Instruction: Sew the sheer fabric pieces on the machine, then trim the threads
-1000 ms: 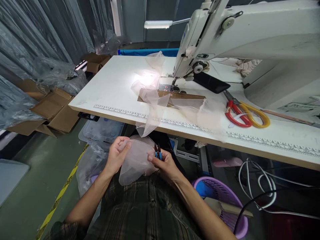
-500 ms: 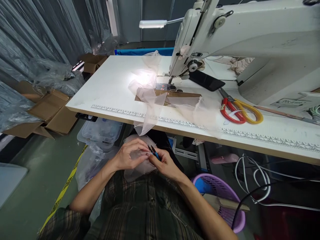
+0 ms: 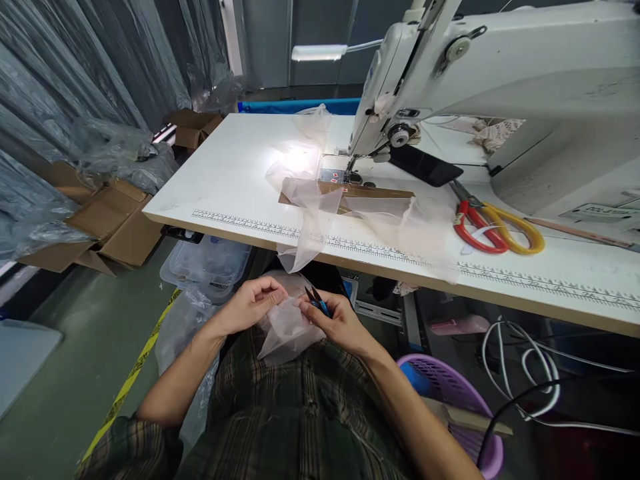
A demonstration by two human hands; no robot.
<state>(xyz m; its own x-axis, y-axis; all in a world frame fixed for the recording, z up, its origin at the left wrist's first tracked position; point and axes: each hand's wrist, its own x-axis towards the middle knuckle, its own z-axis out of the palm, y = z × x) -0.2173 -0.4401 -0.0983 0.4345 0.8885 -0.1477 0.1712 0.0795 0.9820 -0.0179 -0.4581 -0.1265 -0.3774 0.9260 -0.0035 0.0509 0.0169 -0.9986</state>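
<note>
A piece of sheer pale pink fabric (image 3: 290, 331) hangs over my lap, stretched between both hands. My left hand (image 3: 254, 303) pinches its upper left edge between thumb and fingers. With thumb and fingertips my right hand (image 3: 336, 319) grips the other end. Small blue thread snips (image 3: 319, 303) are also tucked in my right hand, dark blades pointing up and left. More sheer fabric (image 3: 313, 223) lies on the sewing table (image 3: 210, 167), one strip drooping over its front edge above my hands.
A white sewing machine (image 3: 400, 87) stands over the table. Red-and-yellow scissors (image 3: 495, 227) and a black phone (image 3: 425, 165) lie at its right. Below are a purple basket (image 3: 493, 407), white cable (image 3: 550, 373) and a clear plastic box (image 3: 200, 263). Open cardboard boxes (image 3: 113, 213) sit at left.
My hands have moved slightly apart, spreading the fabric so more of it hangs between them. The snips stay in my right hand. The whole view has shifted a little.
</note>
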